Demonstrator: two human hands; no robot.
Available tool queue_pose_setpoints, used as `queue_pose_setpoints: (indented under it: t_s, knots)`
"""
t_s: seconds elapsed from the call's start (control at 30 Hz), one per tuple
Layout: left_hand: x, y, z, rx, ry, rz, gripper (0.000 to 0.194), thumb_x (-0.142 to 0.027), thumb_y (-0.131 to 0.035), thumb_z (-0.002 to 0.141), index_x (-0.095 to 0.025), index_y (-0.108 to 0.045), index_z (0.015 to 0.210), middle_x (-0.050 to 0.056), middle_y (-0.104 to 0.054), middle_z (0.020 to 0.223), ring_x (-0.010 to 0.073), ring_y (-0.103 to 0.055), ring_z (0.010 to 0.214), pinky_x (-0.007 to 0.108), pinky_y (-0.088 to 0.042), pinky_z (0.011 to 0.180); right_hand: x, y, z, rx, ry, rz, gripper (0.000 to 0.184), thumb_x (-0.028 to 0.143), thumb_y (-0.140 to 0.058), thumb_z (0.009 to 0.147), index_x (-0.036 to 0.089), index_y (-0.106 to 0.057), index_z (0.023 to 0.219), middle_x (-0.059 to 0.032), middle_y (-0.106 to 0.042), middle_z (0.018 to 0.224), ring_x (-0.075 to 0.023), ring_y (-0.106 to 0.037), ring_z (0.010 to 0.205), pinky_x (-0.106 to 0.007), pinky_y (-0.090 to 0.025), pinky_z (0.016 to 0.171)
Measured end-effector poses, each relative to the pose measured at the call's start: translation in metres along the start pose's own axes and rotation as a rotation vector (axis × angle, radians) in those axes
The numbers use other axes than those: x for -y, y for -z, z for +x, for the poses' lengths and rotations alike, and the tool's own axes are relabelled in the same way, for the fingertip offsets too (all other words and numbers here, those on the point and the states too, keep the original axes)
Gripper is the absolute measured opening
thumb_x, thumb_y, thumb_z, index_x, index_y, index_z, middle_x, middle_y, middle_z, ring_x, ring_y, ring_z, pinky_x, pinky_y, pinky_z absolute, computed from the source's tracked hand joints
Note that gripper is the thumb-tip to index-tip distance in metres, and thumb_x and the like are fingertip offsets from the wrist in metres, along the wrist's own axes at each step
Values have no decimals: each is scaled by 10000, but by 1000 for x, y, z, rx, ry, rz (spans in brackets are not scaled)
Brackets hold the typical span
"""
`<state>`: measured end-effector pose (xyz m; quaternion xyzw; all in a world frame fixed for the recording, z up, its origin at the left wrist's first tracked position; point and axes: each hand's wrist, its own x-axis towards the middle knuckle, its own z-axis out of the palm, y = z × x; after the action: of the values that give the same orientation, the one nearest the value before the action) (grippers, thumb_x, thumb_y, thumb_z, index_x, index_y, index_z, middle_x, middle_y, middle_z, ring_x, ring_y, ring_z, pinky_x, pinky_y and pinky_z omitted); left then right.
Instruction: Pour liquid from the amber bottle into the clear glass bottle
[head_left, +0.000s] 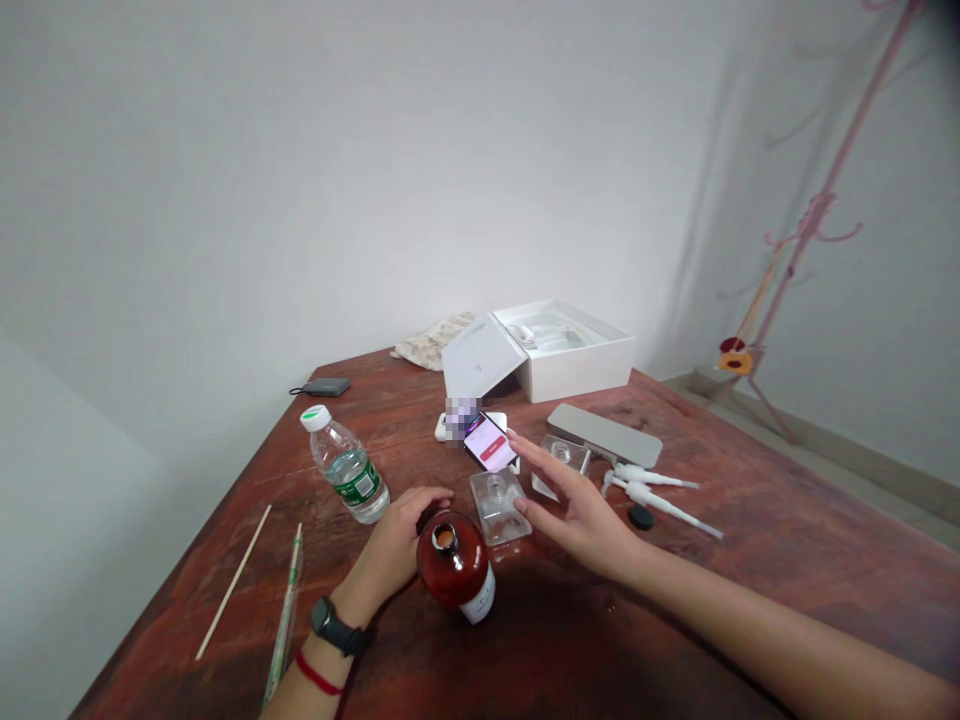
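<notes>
My left hand (394,545), with a black watch and red string on the wrist, curves around the neck of an uncapped amber glass bottle (455,565) with a white label. The bottle leans on the wooden table (570,640). My right hand (577,515) is spread open in the air, holding nothing. Its fingertips are close to a clear plastic tray (498,505) and a smartphone (489,442) with a lit pink screen. A second clear plastic piece (559,465) lies just beyond those fingers.
A capped water bottle (346,468) stands left of my hands, near a thin wooden stick (234,582) and a slim green-marked tube (285,620). Farther back are a white box (570,355), a grey case (604,435), white pump tubes (652,483) and a black cap (641,516).
</notes>
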<state>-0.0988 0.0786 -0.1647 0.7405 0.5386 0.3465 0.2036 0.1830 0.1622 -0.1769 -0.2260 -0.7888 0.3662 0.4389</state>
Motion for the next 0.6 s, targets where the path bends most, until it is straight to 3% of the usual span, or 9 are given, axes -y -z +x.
queue_pose_setpoints:
  t_s: [0.1,0.17,0.23,0.37,0.47,0.6]
  knots:
    - [1,-7,0,-33,3,-37,238,-315,-648,1014,-193,-750,1191,130,-793,1130,301,-744,1056,409,-562,952,5,0,-1,-67,50,6,433,279,-690,1018,293,-659,1450,-132,-669,1521,-316,-622,1424,-512,-489,1206]
    - [2,-12,-1,-67,10,-65,284,-374,-551,1097,-194,-758,1169,120,-795,1086,288,-745,1022,396,-562,926,7,1,-1,-119,54,-8,255,299,-702,1011,264,-751,1258,-118,-766,1238,-276,-733,1124,-400,-601,966]
    - [2,-15,-2,-101,16,-93,408,-436,-438,1158,-192,-765,1143,111,-793,1033,279,-743,986,387,-560,899,6,3,-1,-143,10,-3,136,349,-692,1021,236,-768,1025,-69,-738,947,-220,-691,832,-317,-565,728]
    - [-3,-14,-6,-160,-13,-154,556,-568,-368,1184,-196,-778,1125,100,-790,1013,278,-726,1000,377,-532,911,-2,5,-2,-123,-75,29,460,480,-619,1068,223,-561,691,21,-543,647,-148,-493,590,-265,-402,560]
    - [-7,-12,-9,-186,-48,-207,581,-603,-361,1186,-204,-781,1136,87,-784,1015,263,-718,981,354,-515,894,-5,6,-6,-5,-72,24,571,503,-562,1096,224,-408,622,45,-452,581,-123,-426,541,-251,-349,536]
    - [-1,-18,-12,-157,-54,-250,543,-568,-363,1198,-213,-769,1131,67,-777,985,239,-715,939,324,-504,869,-2,7,-13,178,-39,-10,576,483,-472,1133,219,-385,629,42,-444,579,-118,-452,538,-247,-368,557]
